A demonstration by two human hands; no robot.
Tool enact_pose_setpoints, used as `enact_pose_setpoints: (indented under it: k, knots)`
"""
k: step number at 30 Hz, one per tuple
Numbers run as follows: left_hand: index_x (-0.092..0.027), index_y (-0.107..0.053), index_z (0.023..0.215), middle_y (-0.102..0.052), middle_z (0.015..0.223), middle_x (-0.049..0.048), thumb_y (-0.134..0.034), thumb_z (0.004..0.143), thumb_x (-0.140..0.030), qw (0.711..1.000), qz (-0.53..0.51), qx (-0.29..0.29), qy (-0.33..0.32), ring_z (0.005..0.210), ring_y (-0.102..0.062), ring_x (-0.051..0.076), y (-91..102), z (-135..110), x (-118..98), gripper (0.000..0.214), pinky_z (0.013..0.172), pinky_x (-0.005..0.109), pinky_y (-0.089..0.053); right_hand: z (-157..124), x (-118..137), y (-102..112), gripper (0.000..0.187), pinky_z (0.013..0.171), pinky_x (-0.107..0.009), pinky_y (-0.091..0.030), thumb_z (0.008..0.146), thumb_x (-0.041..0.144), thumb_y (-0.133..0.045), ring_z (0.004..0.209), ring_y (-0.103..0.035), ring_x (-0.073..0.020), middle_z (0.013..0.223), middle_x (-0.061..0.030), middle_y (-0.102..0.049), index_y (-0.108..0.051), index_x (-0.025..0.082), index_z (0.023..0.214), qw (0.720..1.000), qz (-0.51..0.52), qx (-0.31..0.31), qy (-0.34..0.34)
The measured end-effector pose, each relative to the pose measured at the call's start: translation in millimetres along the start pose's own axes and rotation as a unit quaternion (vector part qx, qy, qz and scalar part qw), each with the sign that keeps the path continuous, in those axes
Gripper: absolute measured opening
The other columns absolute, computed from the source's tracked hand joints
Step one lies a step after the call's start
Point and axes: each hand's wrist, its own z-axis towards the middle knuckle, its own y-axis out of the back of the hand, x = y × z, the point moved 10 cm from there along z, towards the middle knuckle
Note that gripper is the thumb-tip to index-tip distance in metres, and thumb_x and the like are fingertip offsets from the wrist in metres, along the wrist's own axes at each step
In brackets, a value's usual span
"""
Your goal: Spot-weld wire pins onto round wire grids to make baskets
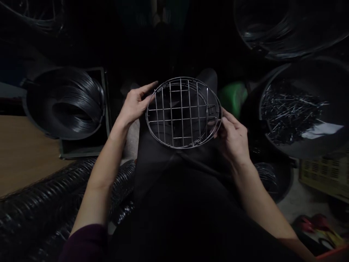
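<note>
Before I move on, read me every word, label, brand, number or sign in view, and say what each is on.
None can be read in this view.
Wire grate, between the left hand and right hand: no lettering visible.
White slip among the wire pieces: no legible print; too blurred to rule out faint marks.
Yellow crate: openings show; any small marking is too dim to read.

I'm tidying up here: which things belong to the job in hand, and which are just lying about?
Job in hand:
round wire rack, left hand and right hand at its rim

Apparently lying about:
wire coil
loose wire pieces
white scrap
yellow crate
</note>
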Motion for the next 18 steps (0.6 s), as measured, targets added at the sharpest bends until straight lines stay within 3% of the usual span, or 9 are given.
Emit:
enact_pose_setpoints:
  k: [4,8,14,18]
  knots:
    - [-0.022,-0.065,0.127,-0.068,0.127,0.0058,-0.062,0.088,-0.051,1.0,-0.011,0.004,-0.01,0.126,-0.059,0.028,-1.1,2.8,-0.1,0.048,0.109,0.042,-0.047,2.0,-5.0,3.0,0.052,0.045,-0.021,-0.042,0.086,0.049,-0.06,0.054,-0.053,-0.0094,0.082,-0.0029,-0.069,-0.063,0.02,0.129,0.998,0.049,-0.018,-0.035]
    - [-0.022,-0.065,0.126,-0.069,0.124,0.0053,-0.058,0.089,-0.055,1.0,0.005,0.019,-0.019,0.124,-0.061,0.028,-6.6,1.9,-4.4,0.05,0.107,0.042,-0.048,0.1,-4.6,1.0,0.052,0.046,-0.023,-0.043,0.082,0.046,-0.069,0.051,-0.05,-0.0086,0.081,-0.0011,-0.069,-0.064,0.023,0.128,0.999,0.019,-0.023,-0.031]
    - [-0.023,-0.061,0.129,-0.068,0.126,0.006,-0.052,0.092,-0.057,0.999,0.044,-0.001,-0.029,0.119,-0.064,0.026,-1.9,1.8,-12.0,0.051,0.105,0.041,-0.05,-4.5,13.8,5.8,0.045,0.065,-0.035,-0.057,0.088,0.048,-0.064,0.073,-0.062,-0.0167,0.106,-0.0061,-0.07,-0.064,0.027,0.127,0.996,-0.072,-0.041,0.029]
    - [-0.024,-0.06,0.132,-0.067,0.129,0.0051,-0.053,0.09,-0.06,0.998,0.05,0.015,-0.033,0.119,-0.064,0.027,-2.6,-4.7,-10.4,0.055,0.106,0.042,-0.05,-7.6,7.8,5.8,0.047,0.073,-0.04,-0.058,0.089,0.046,-0.064,0.078,-0.065,-0.0194,0.1,-0.0051,-0.07,-0.061,0.028,0.131,0.995,-0.089,-0.027,0.04]
